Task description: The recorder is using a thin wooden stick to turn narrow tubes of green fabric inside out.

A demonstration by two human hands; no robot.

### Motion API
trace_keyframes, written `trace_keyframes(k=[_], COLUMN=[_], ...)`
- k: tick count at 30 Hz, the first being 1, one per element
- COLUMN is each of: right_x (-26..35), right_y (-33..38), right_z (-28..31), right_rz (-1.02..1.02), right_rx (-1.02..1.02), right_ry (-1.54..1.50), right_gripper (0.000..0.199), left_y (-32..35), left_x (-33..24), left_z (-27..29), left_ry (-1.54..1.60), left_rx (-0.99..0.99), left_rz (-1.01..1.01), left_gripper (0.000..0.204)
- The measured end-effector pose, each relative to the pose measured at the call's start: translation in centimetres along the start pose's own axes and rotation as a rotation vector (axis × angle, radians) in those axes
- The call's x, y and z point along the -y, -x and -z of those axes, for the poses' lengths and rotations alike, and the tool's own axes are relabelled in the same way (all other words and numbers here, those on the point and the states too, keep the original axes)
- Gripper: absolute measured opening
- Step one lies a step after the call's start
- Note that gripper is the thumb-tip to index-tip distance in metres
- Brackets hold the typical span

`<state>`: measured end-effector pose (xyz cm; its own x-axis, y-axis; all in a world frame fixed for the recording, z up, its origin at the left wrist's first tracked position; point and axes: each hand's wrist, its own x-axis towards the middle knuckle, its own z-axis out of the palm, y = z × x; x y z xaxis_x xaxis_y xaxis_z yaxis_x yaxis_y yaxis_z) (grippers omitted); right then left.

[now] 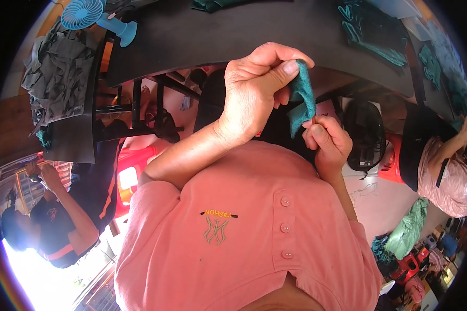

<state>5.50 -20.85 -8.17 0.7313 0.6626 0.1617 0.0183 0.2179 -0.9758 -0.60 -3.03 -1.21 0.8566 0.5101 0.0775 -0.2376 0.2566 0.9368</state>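
A small folded strip of teal fabric (304, 93) hangs between my two hands, raised in front of my chest near the table's edge. My left hand (254, 85) pinches its upper end between thumb and forefinger. At the strip's lower end, my right hand (328, 140) is closed with thumb against fingers, holding the cloth near its corner. The strip bends and twists slightly between the two grips. Some of its far side is hidden behind my left fingers.
A dark table (192, 39) spans the front. Folded teal fabric (373, 39) lies at its right, a blue fan (104, 18) and a pile of grey cloth pieces (59, 72) at left. Co-workers sit at left (62, 223) and right (446, 166). A black bag (365, 135) stands beside my right hand.
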Motion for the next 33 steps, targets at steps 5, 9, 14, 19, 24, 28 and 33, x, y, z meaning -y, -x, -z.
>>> trace_keyframes(k=[5,9,14,19,24,28,33], right_x=[-0.2,-0.4,-0.1,-0.2,-0.5,-0.2,0.0], right_y=[0.3,0.4,0.1,0.2,0.7,0.6,0.4], right_z=[0.0,-0.1,-0.1,0.1,0.4,0.3,0.2], right_rz=[0.052,0.125,0.091,0.082,-0.019,-0.011,0.068], right_rx=[-0.047,-0.097,-0.092,-0.066,-0.068,-0.051,-0.069], right_ry=[0.056,0.103,0.106,0.134,0.041,0.002,0.128], right_gripper=[0.01,0.008,0.009,0.009,0.008,0.007,0.009], left_y=[0.5,0.8,0.4,0.5,0.5,0.6,0.6], left_x=[1.0,2.5,2.1,1.7,1.3,1.7,2.2], left_z=[-0.5,-0.7,-0.8,-1.2,-1.1,-0.9,-0.8], left_ry=[-0.006,-0.022,-0.061,0.017,-0.004,-0.074,-0.139], left_rx=[-0.051,0.009,0.004,-0.114,-0.129,-0.094,-0.07], left_rz=[-0.052,-0.272,-0.2,-0.095,-0.122,-0.216,-0.277], left_gripper=[0.012,0.015,0.015,0.014,0.013,0.013,0.012])
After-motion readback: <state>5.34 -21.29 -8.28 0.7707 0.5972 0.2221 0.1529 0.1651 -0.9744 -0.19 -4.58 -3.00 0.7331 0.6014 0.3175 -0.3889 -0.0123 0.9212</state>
